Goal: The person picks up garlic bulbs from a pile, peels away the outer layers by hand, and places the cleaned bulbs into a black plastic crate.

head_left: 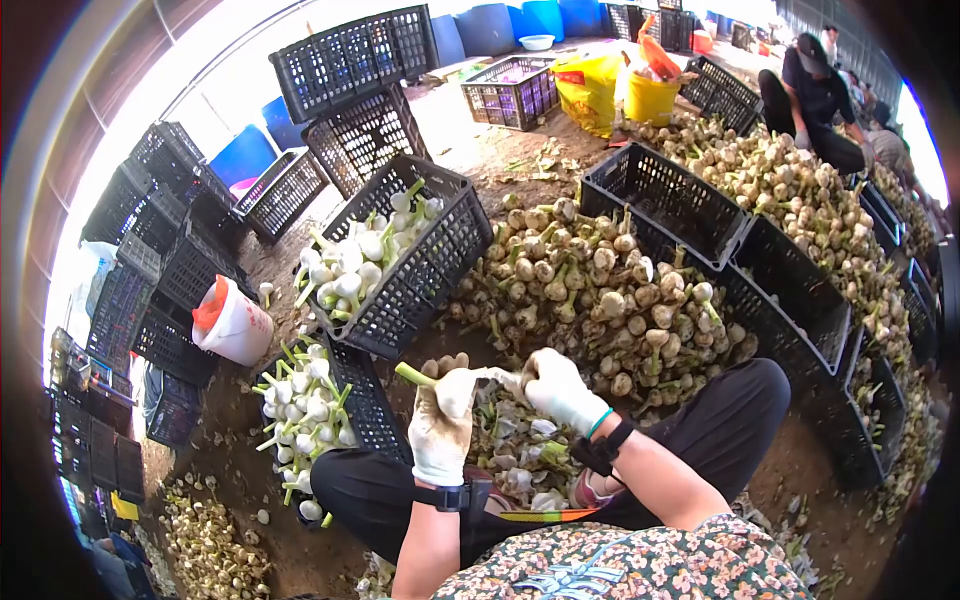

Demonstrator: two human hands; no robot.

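A whitish garlic bulb [455, 393] with a green stem is held in my left hand [440, 430], which wears a soiled white glove. My right hand [560, 392], also gloved, is closed just to the right, with a thin pale strip stretching between it and the bulb. What its fingers pinch is too small to make out. Peeled skins [515, 450] lie between my legs below both hands. Beyond them rises a heap of unpeeled garlic [600, 290]. Clean white bulbs fill a tilted black crate [430, 275] at the upper left of my hands.
More white bulbs [305, 415] lie beside my left knee. A white bucket [235, 325] stands at left, near stacked black crates [180, 270]. Empty crates [665, 200] line the right side. A person in dark clothes [815, 100] sits by another garlic heap.
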